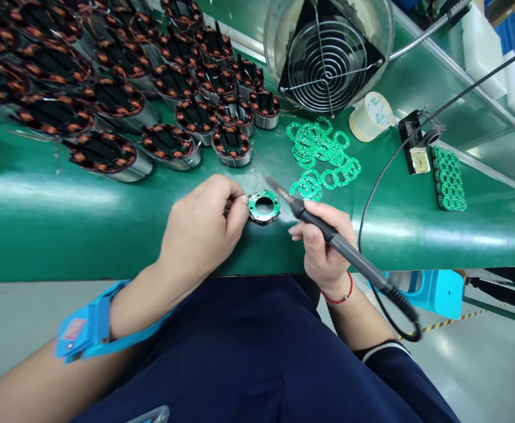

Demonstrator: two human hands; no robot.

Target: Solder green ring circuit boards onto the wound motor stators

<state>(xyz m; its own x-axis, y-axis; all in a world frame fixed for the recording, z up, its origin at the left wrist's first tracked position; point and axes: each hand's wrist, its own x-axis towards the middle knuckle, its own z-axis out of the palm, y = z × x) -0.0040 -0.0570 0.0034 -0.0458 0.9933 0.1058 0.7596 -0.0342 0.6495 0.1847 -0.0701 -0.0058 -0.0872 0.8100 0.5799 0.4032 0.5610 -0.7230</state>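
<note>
My left hand (204, 226) pinches the left edge of a small motor stator topped with a green ring-shaped circuit board (264, 207), which rests on the green bench (63, 235). My right hand (323, 247) grips a soldering iron (327, 232) by its dark handle. The iron's tip points up and left, just above the right side of the board. A blue strap sits on my left wrist (90, 326), and a red cord circles the right wrist.
Several copper-wound stators (169, 144) fill the bench's far left. Loose green ring boards (323, 155) lie past the iron, a stacked batch (448, 179) at right. A fan (327, 56), a tape roll (370, 116) and an iron stand (418, 147) stand behind.
</note>
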